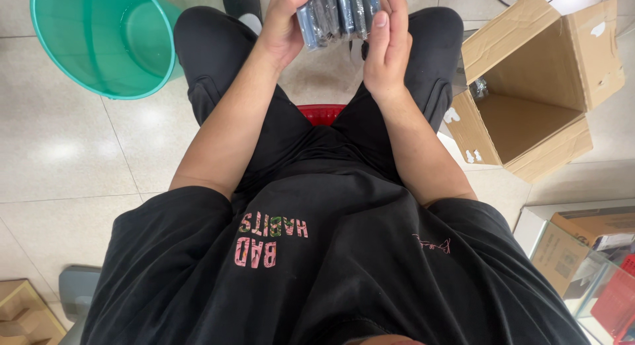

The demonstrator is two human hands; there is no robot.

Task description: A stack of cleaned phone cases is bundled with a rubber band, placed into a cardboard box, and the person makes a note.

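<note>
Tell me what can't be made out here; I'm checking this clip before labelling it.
Head view only:
- Bundle of dark flat packets: top cut off by the frame edge; count and kind unclear.
- Left hand and right hand: fingertips cut off at the top edge.
- Cardboard box: its flaps hide part of the inside.
- Red seat: mostly hidden by the legs.
- Green bucket: top cut off.

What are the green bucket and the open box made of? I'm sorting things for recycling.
The bucket looks like smooth, slightly see-through green plastic with a glossy sheen. The box looks like plain brown corrugated cardboard, matte, with folded flaps and scraps of white tape.
</note>
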